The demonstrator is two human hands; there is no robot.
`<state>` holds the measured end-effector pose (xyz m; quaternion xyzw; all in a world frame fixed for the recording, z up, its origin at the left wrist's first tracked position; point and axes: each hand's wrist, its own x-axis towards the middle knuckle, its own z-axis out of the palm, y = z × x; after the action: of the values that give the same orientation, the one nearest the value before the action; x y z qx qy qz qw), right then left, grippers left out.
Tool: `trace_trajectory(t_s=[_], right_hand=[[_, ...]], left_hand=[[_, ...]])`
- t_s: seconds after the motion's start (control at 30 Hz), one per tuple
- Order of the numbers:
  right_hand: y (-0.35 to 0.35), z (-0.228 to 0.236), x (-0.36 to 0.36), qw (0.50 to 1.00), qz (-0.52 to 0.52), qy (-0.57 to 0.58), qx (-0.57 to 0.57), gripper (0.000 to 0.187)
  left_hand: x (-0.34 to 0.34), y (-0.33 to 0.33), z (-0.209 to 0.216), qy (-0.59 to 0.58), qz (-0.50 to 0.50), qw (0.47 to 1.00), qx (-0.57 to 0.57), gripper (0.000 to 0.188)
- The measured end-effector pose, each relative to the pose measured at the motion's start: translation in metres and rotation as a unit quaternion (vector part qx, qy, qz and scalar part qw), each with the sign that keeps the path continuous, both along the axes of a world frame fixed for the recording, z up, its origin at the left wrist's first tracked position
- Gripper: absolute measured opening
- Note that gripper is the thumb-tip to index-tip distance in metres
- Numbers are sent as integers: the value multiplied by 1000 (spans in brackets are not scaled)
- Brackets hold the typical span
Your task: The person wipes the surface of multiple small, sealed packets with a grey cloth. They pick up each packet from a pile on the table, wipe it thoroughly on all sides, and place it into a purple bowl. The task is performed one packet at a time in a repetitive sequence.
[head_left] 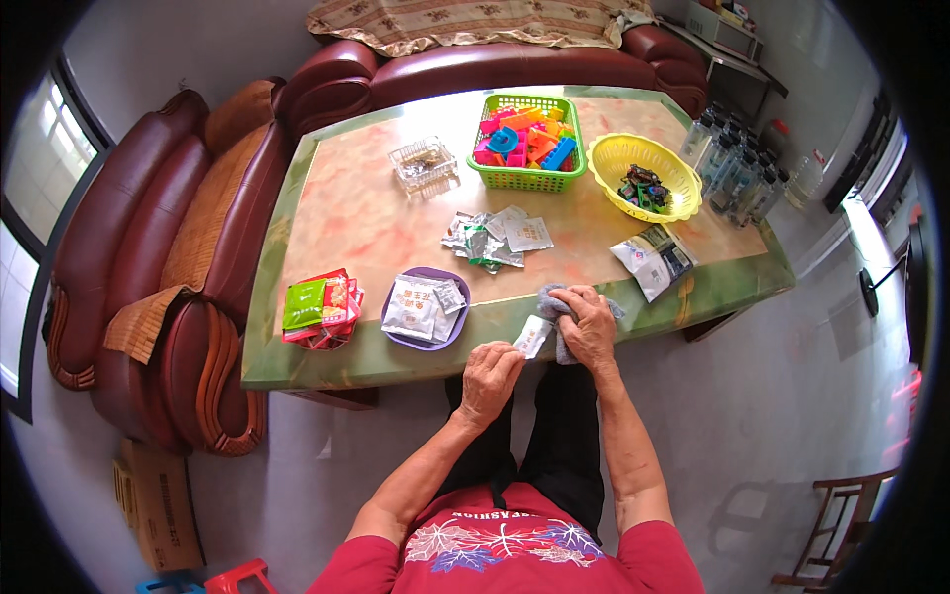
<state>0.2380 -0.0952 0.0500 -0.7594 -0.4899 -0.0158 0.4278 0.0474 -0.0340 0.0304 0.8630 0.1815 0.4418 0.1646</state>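
Green marble table (327,213) — left hand (490,381) pinching white sachet (533,337), right hand (590,327) palm-down, gripping grey cloth (556,302).

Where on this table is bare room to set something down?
The widest bare patch lies between the clear ashtray, the purple plate and the loose sachets. The far left corner behind the ashtray is bare too. Crowded: the right side, with green basket, yellow bowl and bottles.

Red short-sleeved shirt (510,554), white-and-purple leaf print plus lettering on chest, lower centre; black trousers (554,436); forearms bare.
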Motion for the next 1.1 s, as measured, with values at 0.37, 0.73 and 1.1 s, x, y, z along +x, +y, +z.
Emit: trace_trajectory(t_s=[0.37, 0.73, 1.1], right_hand=[[1, -1, 5, 978, 6, 157, 135, 39], [3, 15, -50, 990, 93, -68, -85, 35], [15, 18, -23, 991, 39, 88, -92, 33]], left_hand=[[10, 13, 29, -69, 70, 823, -559, 19], [3, -3, 10, 20, 111, 990, -82, 23], [-1, -12, 18, 182, 127, 973, 62, 36]])
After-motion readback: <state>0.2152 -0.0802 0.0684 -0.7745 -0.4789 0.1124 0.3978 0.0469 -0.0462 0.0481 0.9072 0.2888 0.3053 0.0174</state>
